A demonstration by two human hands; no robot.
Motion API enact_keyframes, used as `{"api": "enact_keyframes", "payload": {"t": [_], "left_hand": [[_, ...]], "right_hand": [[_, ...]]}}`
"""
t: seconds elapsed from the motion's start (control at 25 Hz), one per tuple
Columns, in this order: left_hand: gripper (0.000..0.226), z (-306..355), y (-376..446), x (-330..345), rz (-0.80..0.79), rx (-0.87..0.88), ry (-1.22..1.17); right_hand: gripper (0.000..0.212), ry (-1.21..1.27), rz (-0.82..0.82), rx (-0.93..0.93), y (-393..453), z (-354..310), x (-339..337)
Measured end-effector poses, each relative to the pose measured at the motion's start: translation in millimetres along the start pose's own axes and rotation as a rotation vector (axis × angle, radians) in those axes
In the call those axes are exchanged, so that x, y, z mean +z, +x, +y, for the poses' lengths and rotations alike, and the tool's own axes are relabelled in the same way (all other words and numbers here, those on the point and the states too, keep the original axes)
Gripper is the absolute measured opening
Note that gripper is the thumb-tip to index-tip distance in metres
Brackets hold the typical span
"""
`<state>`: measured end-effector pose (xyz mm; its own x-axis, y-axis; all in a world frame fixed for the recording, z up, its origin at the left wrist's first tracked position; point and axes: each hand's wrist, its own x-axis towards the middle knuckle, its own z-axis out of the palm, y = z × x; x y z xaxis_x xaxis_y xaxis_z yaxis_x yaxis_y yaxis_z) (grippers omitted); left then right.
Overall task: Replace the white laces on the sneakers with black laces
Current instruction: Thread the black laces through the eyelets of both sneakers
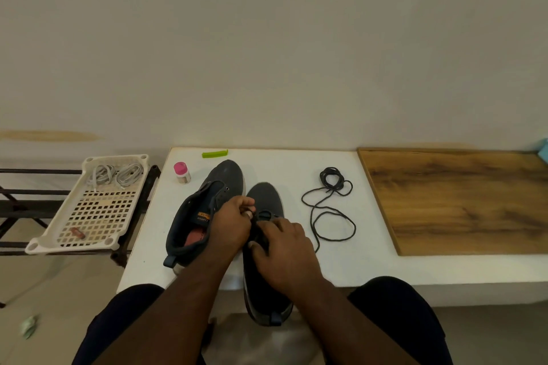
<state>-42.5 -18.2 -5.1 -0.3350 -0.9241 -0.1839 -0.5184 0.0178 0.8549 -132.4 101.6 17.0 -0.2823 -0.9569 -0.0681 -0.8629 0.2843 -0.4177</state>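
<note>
Black lace (264,214) is looped over the eyelets of the right-hand sneaker (264,201), at 6 o'clock on the white table (311,163), heel hanging off the near edge. Your left hand (232,224) has fingers curled, pinching the lace near the top loop; your right hand (286,249) lies over the tongue w/ fingers bent onto the lace, though the exact pinch is hidden.

Risks, judged from here:
- heel overhang: pull hard toward you and the shoe may tip off the edge.
- uneven pull: one end could slip back out of its eyelet.
- the hands hide the eyelets, so you could skip one.

The other sneaker (207,210) at 9 o'clock looks unlaced. The spare black lace (329,204) at 3 o'clock lies loose and half-coiled; a snagged sleeve could drag it. White laces (115,175) sit in the plastic tray (139,201) at 9–10 o'clock. A pink-capped bottle (181,172) and a green clip (214,154) are at 11.
</note>
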Motion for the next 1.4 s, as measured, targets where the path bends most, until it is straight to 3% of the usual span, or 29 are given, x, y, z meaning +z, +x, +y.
{"api": "enact_keyframes", "payload": {"t": [0.12,0.24,0.44,0.52,0.68,0.8,0.88,1.0,1.12,1.16,1.24,1.32,1.4], "left_hand": [[0.015,1.5,-1.5,0.8,0.05,0.033,0.061],[0.008,8.5,-3.2,-0.5,0.112,0.07,0.072],[0.01,26.8,-8.3,-8.5,0.237,0.147,-0.298],[0.011,23.1,-3.3,-9.3,0.192,0.151,-0.077],[0.02,8.9,5.2,-0.4,-0.111,0.102,0.561],[0.017,13.3,6.6,0.2,-0.141,0.074,0.717],[0.018,19.3,4.1,-1.0,-0.044,0.091,0.627],[0.021,23.9,-2.9,-5.0,0.163,0.145,0.23],[0.023,28.7,-1.4,-10.4,0.114,-0.017,-0.475],[0.02,27.6,-1.1,-10.6,0.1,-0.047,-0.524],[0.008,22.0,-3.3,-9.4,0.112,0.008,-0.14],[0.019,14.0,-3.3,-5.9,0.055,0.111,0.259],[0.029,11.5,3.1,-3.0,-0.071,0.113,0.447]], "right_hand": [[0.059,-0.098,0.023,0.002,0.0,-6.7,14.1],[0.052,-0.14,0.027,0.009,4.2,-5.0,21.2],[0.053,-0.133,0.018,0.01,9.5,-1.5,21.5],[0.052,-0.134,0.009,0.016,9.9,-0.8,23.0],[0.049,-0.105,0.036,0.016,11.8,0.0,25.2],[0.05,-0.105,0.02,0.025,13.3,0.4,26.2],[0.048,-0.1,0.025,0.023,12.8,1.0,26.0],[0.047,-0.094,0.005,0.022,12.0,0.8,23.5],[0.049,-0.091,-0.015,0.025,12.0,1.5,21.0],[0.049,-0.092,-0.013,0.025,11.7,1.6,20.7],[0.049,-0.095,-0.005,0.022,10.8,0.8,21.4],[0.047,-0.088,0.008,0.022,11.5,0.3,22.7],[0.048,-0.082,0.016,0.024,12.8,0.4,23.9]]}}
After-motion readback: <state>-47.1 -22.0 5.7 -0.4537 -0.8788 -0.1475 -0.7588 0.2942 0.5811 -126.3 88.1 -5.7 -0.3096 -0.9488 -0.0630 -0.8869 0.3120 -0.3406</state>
